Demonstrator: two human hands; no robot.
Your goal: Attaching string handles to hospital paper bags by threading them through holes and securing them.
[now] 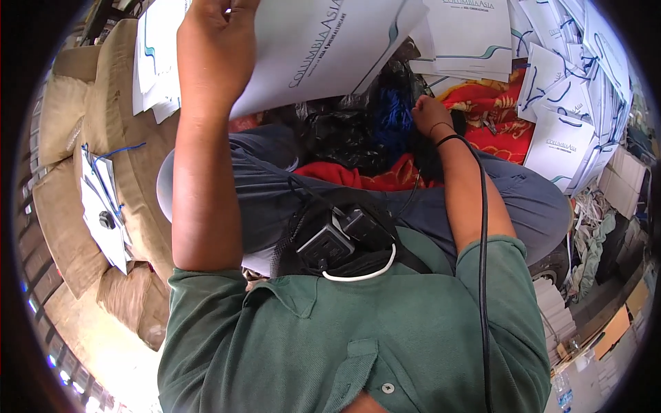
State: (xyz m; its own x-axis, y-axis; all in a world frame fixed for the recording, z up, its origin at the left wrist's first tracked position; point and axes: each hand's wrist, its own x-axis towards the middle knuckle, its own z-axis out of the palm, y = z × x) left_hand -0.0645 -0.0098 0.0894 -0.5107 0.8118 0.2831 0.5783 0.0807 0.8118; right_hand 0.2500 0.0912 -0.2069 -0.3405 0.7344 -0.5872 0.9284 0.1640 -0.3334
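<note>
Fingers of the left hand point(213, 27) are closed on the edge of one flat white paper bag point(323, 48), held raised at the top of the view with its printed face toward the camera; the fingertips themselves run out of frame. Fingers of the right hand point(432, 115) are curled together and dip into a bundle of blue cords point(394, 117) that lies in a black plastic sack point(344, 134) on the lap; whether they pinch a cord cannot be told. One red patterned cloth point(492, 113) lies under the sack and beside the right hand. Finished white bags with blue cord handles point(558, 82) lie overlapping in a heap to the right, too many to count exactly, at least ten. A second, smaller stack of white bags point(155, 62) rests on a brown sack point(127, 138) to the left, and two or three more bags point(103, 206) with a blue cord lie nearer on the same sack. One black cable point(482, 227) runs along the right forearm.
</note>
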